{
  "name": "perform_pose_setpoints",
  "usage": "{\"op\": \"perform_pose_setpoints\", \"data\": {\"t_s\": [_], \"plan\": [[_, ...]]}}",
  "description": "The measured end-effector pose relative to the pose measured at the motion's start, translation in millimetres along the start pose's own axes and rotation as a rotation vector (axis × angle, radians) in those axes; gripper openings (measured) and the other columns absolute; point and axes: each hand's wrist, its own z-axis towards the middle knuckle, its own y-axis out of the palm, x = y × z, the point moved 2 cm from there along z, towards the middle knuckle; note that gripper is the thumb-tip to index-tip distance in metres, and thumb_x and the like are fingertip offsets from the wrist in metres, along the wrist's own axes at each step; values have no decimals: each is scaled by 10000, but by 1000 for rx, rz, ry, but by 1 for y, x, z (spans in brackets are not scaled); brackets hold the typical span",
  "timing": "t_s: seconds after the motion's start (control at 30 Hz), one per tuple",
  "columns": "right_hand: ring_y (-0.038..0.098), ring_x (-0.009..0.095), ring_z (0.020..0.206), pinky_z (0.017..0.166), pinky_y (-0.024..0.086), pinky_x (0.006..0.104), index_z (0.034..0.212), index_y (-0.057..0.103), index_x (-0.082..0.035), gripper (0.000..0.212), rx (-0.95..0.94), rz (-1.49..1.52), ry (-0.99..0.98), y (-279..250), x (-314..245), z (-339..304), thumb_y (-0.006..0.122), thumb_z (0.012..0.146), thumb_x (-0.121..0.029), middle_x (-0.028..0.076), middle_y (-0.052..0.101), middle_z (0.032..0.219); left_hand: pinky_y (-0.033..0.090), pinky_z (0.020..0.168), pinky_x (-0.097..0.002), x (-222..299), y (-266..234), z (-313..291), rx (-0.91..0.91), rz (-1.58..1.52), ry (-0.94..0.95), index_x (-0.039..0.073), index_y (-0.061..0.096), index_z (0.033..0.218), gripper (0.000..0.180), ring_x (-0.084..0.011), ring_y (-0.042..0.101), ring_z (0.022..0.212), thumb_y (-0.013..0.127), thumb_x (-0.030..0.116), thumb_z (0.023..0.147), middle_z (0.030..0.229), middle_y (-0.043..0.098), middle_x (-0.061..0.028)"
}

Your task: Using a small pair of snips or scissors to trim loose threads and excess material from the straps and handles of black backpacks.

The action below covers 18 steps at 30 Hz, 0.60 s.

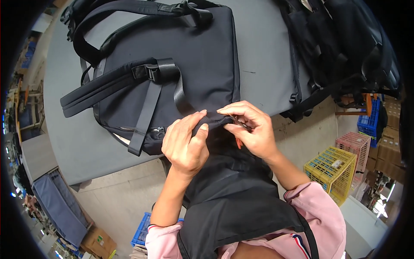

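A black backpack lies on the grey table, its straps facing up and its near corner reaching the table's front edge. My left hand is closed on the fabric of that near edge, thumb and fingers pinching it beside the zipper. Just to its right, my right hand is closed at the bag's corner. A small dark metal tool with an orange part, which looks like thread snips, sits in its fingers, mostly hidden by them. One padded shoulder strap with a buckle and webbing lies across the bag.
More black bags are piled at the table's right end, a strap hanging off. Yellow and pink plastic crates stand on the floor at right. Below left are a blue-grey fabric bin, a cardboard box and a blue crate.
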Motion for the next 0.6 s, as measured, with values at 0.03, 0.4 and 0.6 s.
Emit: {"op": "perform_pose_setpoints", "data": {"t_s": [0.03, 0.4, 0.6], "plan": [[522, 28, 562, 451, 371, 156, 1010, 645, -2, 237, -51, -32, 42, -5, -8, 2, 608, 795, 89, 84, 620, 1026, 508, 621, -329, 0, 1, 0, -6, 10, 19, 35, 542, 820, 143, -273, 666, 757, 630, -36, 732, 886, 680, -152], [540, 179, 608, 524, 416, 286, 843, 648, 17, 182, -289, -588, -182, -4, -47, 40, 664, 677, 88, 74, 544, 725, 512, 632, -329, -1, 7, -4, -5, 23, 39, 29, 549, 770, 115, -261, 673, 791, 660, 22, 739, 895, 683, -140], [572, 292, 606, 529, 474, 383, 777, 531, -22, 200, -354, -895, -306, 8, -53, 32, 684, 648, -24, 94, 479, 757, 517, 639, -335, -4, 7, -6, -1, -19, -21, 9, 541, 725, 121, -268, 674, 806, 661, 19, 718, 926, 679, -149]]}}
